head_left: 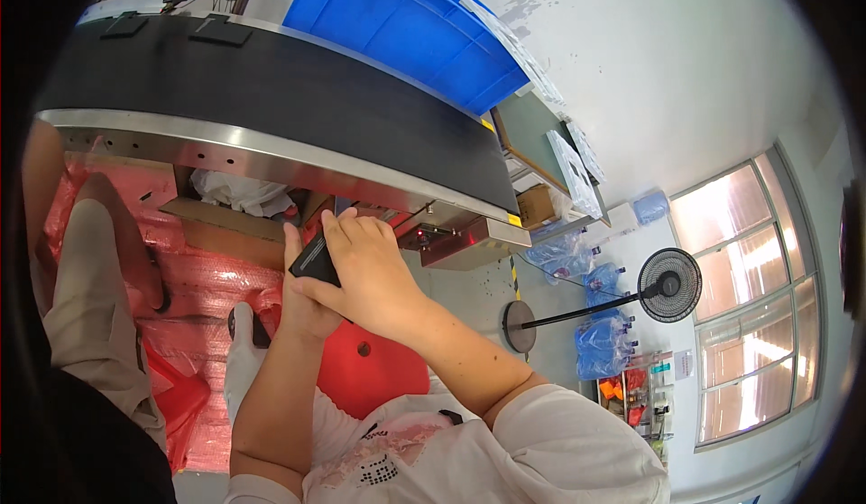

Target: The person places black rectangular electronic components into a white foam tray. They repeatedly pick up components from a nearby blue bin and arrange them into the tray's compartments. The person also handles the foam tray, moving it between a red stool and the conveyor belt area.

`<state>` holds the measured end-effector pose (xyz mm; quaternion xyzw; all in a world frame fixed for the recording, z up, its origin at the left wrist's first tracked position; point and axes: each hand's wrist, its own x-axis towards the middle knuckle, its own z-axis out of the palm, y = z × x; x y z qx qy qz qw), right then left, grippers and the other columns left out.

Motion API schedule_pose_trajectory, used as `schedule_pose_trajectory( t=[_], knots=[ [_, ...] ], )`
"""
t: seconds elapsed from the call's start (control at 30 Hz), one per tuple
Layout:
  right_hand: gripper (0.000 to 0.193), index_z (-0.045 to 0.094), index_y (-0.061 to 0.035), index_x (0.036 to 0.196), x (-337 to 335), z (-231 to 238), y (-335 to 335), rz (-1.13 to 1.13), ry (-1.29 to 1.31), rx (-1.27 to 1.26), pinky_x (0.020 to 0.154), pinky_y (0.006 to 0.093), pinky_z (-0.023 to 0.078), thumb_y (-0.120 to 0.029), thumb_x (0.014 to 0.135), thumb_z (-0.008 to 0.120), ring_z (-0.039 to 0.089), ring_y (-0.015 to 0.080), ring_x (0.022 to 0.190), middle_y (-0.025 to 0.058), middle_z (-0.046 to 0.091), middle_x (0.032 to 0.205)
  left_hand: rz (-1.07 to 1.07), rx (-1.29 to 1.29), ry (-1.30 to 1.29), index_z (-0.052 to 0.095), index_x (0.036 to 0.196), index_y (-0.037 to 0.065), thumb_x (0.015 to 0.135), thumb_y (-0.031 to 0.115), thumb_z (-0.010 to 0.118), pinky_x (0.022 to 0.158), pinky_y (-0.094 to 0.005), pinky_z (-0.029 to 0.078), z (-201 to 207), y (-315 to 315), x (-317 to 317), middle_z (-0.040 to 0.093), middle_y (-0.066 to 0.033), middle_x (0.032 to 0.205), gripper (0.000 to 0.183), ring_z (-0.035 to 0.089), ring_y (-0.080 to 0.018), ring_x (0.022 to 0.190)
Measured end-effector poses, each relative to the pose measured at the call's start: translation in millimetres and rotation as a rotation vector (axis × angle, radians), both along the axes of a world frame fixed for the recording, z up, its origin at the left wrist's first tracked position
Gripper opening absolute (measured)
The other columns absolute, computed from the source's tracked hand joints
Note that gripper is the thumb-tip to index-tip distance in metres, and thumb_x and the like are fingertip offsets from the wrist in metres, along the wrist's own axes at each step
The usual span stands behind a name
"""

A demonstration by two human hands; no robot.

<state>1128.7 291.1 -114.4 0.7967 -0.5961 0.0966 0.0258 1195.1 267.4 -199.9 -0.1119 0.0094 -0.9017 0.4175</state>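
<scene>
Both hands meet on one small black flat object (pixel 315 261), held just below the steel edge of the conveyor. The right hand (pixel 365 265) lies over it from above, fingers curled across its top and closed on it; only the object's left end shows past the knuckles. The left hand (pixel 302 301) comes up beneath, palm under the piece, thumb at its near edge, also clamped on it. The object's long axis runs slantwise, from lower left up toward the upper right, roughly along the line of the belt edge above it. Neither hand has to reach: the piece sits between them, the right covering more of it.

Directly above, the black conveyor belt (pixel 271 89) runs on a steel frame (pixel 271 157), with two more dark flat pieces (pixel 219 31) lying far up the belt. A small red light glows at the frame's end bracket (pixel 451 238). Under the hands, a red stool seat (pixel 374 369); to the left, red plastic sheeting (pixel 207 288) and a neighbour's trouser leg (pixel 90 306). Beyond: blue crate (pixel 406 26), a standing fan (pixel 667 285).
</scene>
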Motion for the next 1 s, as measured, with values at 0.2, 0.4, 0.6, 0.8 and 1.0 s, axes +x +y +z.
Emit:
schedule_pose_trajectory(
  t=[0.2,0.4,0.6,0.8,1.0],
  knots=[
    [0.076,0.046,0.0040,0.122,0,6,-6,0.295,-0.302,-0.075,0.087,0.0414,0.039,-0.025,0.057,0.075,0.049,0.0351,0.097,0.0195,0.053,0.104,-0.006,-0.017,0.131,0.041,0.128,0.011,0.089,0.063,0.016,0.098,-0.0406,0.037,3,-4,5,0.047,-0.0099,0.123,0.069,0.044,-0.0241,0.118],
    [0.081,0.045,0.0033,0.124,-5,56,-37,0.489,-0.349,-0.188,0.082,0.0372,0.042,-0.027,0.056,0.076,0.055,0.0303,0.091,0.0152,0.058,0.106,0.093,-0.217,-0.453,0.045,0.122,0.011,0.084,0.070,0.020,0.085,-0.0341,0.043,-8,0,-5,0.053,-0.0035,0.108,0.075,0.050,-0.0146,0.103],
    [0.071,0.047,0.0031,0.119,-8,88,-129,0.455,-0.167,-0.467,0.082,0.0365,0.044,-0.022,0.059,0.074,0.056,0.0306,0.094,0.0172,0.059,0.105,0.093,-0.308,-0.988,0.052,0.113,0.001,0.089,0.049,0.043,0.086,-0.0334,0.041,-34,2,-32,0.058,-0.0092,0.104,0.054,0.053,-0.0175,0.097],
    [0.066,0.051,0.0036,0.114,-23,93,-226,0.230,-0.058,-0.247,0.082,0.0366,0.045,-0.028,0.061,0.072,0.059,0.0319,0.093,0.0213,0.060,0.099,0.170,-0.545,-1.199,0.054,0.104,-0.003,0.092,0.032,0.047,0.085,-0.0285,0.041,-30,5,-36,0.059,-0.0099,0.099,0.038,0.054,-0.0162,0.096],
    [0.070,0.049,0.0044,0.119,-50,75,-261,0.054,0.027,0.155,0.089,0.0330,0.043,-0.024,0.060,0.072,0.057,0.0285,0.103,0.0220,0.059,0.109,0.307,-0.817,-1.468,0.056,0.093,-0.001,0.087,0.040,0.049,0.077,-0.0388,0.044,-44,10,-45,0.059,-0.0171,0.093,0.042,0.056,-0.0302,0.091]
  ],
)
